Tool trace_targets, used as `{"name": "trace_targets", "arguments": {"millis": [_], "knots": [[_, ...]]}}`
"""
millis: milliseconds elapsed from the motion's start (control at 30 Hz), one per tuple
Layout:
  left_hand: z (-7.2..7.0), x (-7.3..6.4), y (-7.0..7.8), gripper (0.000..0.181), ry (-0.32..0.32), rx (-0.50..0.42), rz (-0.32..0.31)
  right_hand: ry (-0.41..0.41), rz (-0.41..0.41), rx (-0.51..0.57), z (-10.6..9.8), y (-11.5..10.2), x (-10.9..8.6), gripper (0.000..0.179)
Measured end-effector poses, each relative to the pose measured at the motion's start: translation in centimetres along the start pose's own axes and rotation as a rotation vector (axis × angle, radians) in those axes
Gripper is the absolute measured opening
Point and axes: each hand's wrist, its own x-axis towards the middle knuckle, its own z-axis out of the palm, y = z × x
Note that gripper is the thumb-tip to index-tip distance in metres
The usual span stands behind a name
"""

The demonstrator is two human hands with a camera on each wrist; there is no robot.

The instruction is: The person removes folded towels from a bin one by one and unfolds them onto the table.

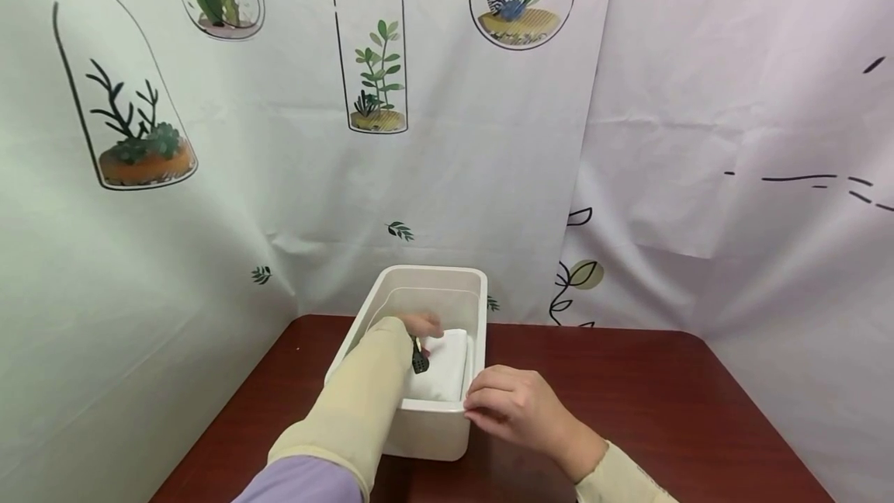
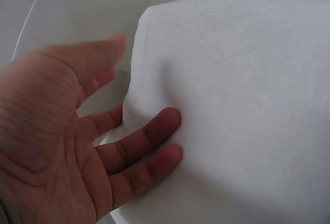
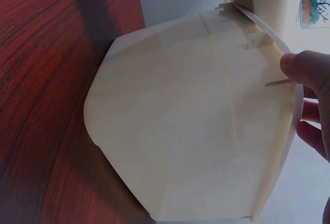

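A white plastic bin stands lengthwise on the table, and inside it lies a folded white towel. My left hand reaches down into the bin at the towel's left side. In the left wrist view, that hand has its fingers spread and loosely bent. Two fingertips rest on the white terry cloth near its edge, while the thumb stays off it. At the bin's near right corner, my right hand pinches the rim. The right wrist view shows the thumb on the bin's outer side and fingers beyond the rim.
The dark red wooden table extends on both sides of the bin. White fabric printed with plants in glass jars hangs behind the table and along both sides. A small black perforated device sits at the left wrist.
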Motion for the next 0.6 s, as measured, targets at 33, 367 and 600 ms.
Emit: {"name": "trace_targets", "arguments": {"millis": [33,367,600], "knots": [[0.1,-0.6,0.5,0.063,-0.006,-0.014,-0.023,0.001,-0.001,-0.001,0.0,0.0,0.0,0.014],[-0.1,-7.4,5.6,0.049,-0.069,0.392,-0.092,0.011,0.001,-0.002,0.1,0.0,0.0,0.019],[0.0,-7.9,5.7,0.032,-0.033,0.397,-0.123,-0.001,0.012,-0.005,0.1,0.0,0.0,0.018]]}}
